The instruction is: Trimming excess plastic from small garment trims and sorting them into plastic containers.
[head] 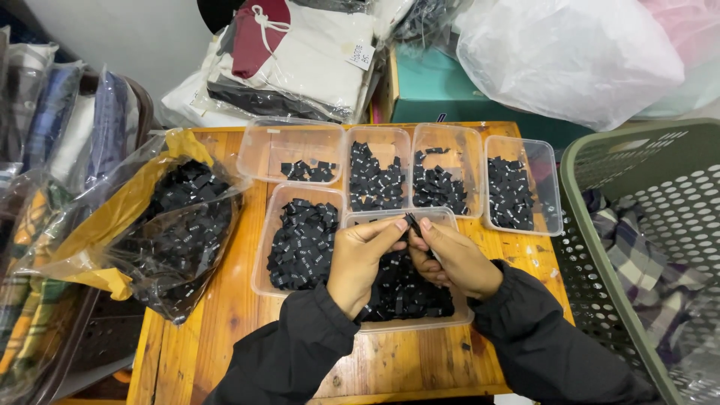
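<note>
Fingers (399,225) of both the left hand (360,259) and right hand (454,259) pinch one small black woven label (411,220) above the nearest clear tray (420,321) on the desk (225,330); so light a grip could slip, dropping it into a neighbouring tray.

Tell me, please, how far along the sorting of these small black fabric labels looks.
Done: six clear plastic trays hold sorted labels. In hand: left hand and right hand pinch one small black fabric label. Left: the clear plastic bag is still heaped with labels.
</note>
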